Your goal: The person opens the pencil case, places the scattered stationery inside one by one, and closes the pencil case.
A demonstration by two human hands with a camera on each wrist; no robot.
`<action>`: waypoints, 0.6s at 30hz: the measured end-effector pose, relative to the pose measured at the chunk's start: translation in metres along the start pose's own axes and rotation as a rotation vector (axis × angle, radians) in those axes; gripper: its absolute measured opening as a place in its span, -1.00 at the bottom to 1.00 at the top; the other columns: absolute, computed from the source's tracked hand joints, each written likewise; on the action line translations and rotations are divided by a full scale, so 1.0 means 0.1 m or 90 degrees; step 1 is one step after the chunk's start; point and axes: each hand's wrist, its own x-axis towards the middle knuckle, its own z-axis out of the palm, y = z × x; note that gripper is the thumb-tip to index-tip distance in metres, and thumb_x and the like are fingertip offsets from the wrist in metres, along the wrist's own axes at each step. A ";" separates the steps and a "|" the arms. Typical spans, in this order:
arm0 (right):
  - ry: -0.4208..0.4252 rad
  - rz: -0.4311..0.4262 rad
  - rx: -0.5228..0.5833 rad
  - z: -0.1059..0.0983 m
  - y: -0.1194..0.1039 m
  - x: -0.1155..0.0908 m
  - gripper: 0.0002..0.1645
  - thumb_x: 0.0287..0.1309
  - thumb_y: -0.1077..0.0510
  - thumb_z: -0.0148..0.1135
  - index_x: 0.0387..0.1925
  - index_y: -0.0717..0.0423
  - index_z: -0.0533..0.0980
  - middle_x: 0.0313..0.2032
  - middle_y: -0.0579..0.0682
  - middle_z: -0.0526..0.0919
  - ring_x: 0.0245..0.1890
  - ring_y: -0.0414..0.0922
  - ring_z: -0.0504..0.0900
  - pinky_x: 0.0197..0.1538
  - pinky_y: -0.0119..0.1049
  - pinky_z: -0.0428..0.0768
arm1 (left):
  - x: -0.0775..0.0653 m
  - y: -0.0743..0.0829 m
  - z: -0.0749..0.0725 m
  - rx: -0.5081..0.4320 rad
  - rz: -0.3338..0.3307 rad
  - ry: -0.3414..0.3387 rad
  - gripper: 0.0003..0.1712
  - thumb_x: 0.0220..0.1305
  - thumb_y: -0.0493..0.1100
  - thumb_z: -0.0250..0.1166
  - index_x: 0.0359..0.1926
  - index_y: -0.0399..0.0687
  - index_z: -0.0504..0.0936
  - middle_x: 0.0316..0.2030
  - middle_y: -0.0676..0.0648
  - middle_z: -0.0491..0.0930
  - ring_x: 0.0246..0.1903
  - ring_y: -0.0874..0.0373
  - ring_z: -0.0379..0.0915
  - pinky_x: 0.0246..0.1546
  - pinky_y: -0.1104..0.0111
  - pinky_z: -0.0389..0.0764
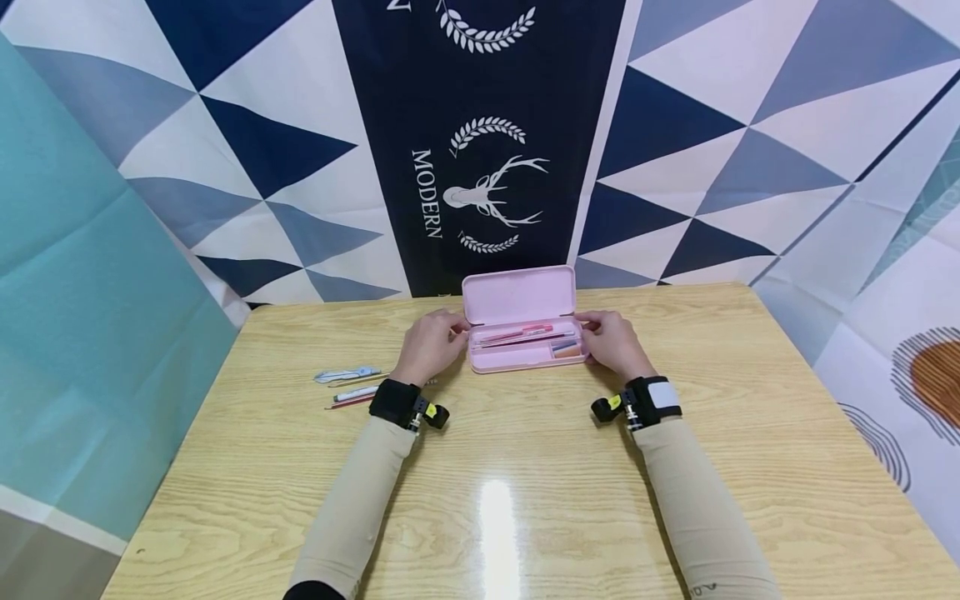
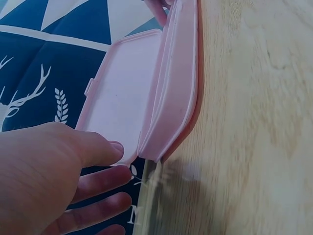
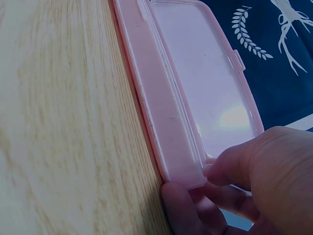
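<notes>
A pink pencil case (image 1: 513,365) lies at the table's far edge, its lid (image 1: 519,296) raised against the wall cloth. Inside are pink and dark slim pens or pencils (image 1: 525,333) and a small compartment with an orange-brown and blue piece (image 1: 566,350). My right hand (image 3: 279,171) pinches the case's right end between thumb and fingers. At the left end is my left hand (image 2: 54,171), fingers loosely extended and thumb tip overlapping the lid's corner in the left wrist view.
Left of the case on the wooden table (image 1: 525,450) lie a light-blue compass-like tool (image 1: 348,374), a white-and-blue pen (image 1: 354,393) and thin pencils (image 1: 351,403), partly behind my left wrist. A patterned cloth (image 1: 300,150) hangs right behind the table's far edge.
</notes>
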 end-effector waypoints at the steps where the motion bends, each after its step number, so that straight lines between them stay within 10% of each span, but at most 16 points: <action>1: 0.000 0.000 -0.001 0.00 0.00 0.00 -0.48 0.36 0.27 0.01 0.32 0.16 0.46 -0.08 0.23 0.61 -0.51 -0.09 0.62 -0.49 -0.38 0.64 | -0.01 0.00 -0.01 0.000 0.000 -0.002 -0.86 0.26 -0.17 0.32 -0.23 0.03 0.79 -0.34 0.00 0.67 -0.39 0.14 0.52 -0.42 0.28 0.54; 18: -0.002 -0.001 -0.002 -0.01 0.00 0.00 -0.49 0.38 0.26 0.01 0.33 0.15 0.46 -0.08 0.22 0.61 -0.51 -0.09 0.62 -0.48 -0.38 0.64 | -0.16 -0.12 -0.08 0.011 -0.019 -0.024 -0.83 0.28 -0.16 0.30 -0.16 0.04 0.79 -0.23 -0.01 0.71 -0.29 0.12 0.56 -0.26 0.20 0.63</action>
